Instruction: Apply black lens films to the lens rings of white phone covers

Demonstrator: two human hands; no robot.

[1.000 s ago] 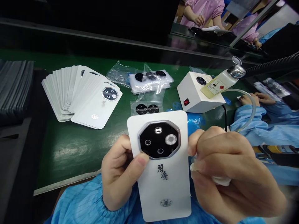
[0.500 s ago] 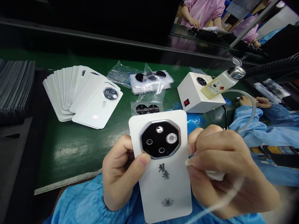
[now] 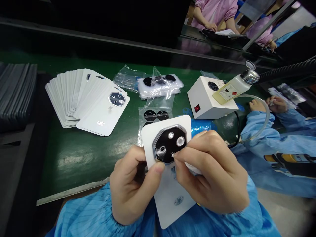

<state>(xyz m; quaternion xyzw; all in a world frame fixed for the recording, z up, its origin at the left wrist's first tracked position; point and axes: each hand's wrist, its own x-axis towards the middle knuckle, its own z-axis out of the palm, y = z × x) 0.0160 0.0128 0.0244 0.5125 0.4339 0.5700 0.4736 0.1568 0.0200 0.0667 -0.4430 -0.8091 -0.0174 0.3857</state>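
Observation:
My left hand (image 3: pixel 138 186) grips a white phone back cover (image 3: pixel 170 194) at its left edge, thumb on the front beside the camera plate. The cover is tilted, with dark lettering and a round emblem below the black octagonal camera plate (image 3: pixel 168 149), which has several lens rings and a silvery rim. My right hand (image 3: pixel 212 171) is closed, its thumb and forefinger pinched at the plate's lower ring. A white piece (image 3: pixel 194 168) shows under its fingers; its kind is unclear, and the fingers partly hide the lettering.
Fanned white back covers (image 3: pixel 101 115) lie left, beside a dark stack (image 3: pixel 17 92). Behind my hands are octagonal black pieces on clear film (image 3: pixel 150 115) and a bagged stack (image 3: pixel 160 87). Right stand a white box with red switch (image 3: pixel 207 105), a tilted pump bottle (image 3: pixel 234 87) and co-workers' hands.
My right hand has moved left from the cover's edge onto the camera plate. The cover has tilted and shifted slightly. The blurred clear tube by my right hand no longer shows there.

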